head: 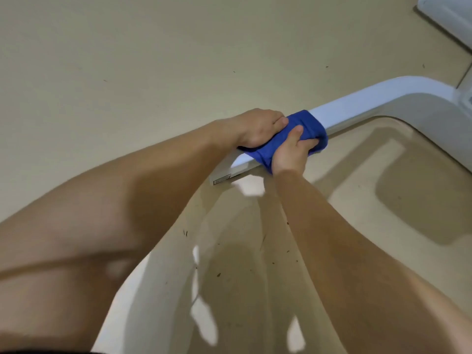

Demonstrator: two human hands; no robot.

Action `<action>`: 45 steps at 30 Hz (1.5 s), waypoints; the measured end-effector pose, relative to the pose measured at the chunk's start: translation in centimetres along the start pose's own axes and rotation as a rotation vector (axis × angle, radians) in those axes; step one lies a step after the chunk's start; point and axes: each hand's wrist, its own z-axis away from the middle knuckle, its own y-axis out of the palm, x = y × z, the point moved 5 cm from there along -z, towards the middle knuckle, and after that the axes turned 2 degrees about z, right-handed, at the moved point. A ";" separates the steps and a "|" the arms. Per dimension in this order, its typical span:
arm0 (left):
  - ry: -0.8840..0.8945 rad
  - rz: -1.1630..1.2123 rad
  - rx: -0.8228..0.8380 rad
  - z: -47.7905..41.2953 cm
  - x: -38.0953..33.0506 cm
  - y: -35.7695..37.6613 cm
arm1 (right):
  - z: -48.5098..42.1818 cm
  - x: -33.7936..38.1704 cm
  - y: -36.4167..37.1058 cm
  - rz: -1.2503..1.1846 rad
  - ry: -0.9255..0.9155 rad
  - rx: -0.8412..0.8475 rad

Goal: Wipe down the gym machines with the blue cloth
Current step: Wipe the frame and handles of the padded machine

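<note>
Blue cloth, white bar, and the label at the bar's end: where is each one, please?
blue cloth (310,123): head view, on the fold over the bar's top.
white bar (370,102): head view, bare top face beyond the cloth.
label (221,180): head view, its middle.

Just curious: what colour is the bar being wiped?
White; the smooth white machine bar shows best in the head view.

Forearms (166,175), left hand (258,129) and right hand (291,152) are bare.
</note>
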 end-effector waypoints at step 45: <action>0.084 0.105 -0.029 -13.1 -8.6 0.1 | -13.6 2.6 -5.2 -0.129 -0.094 -0.046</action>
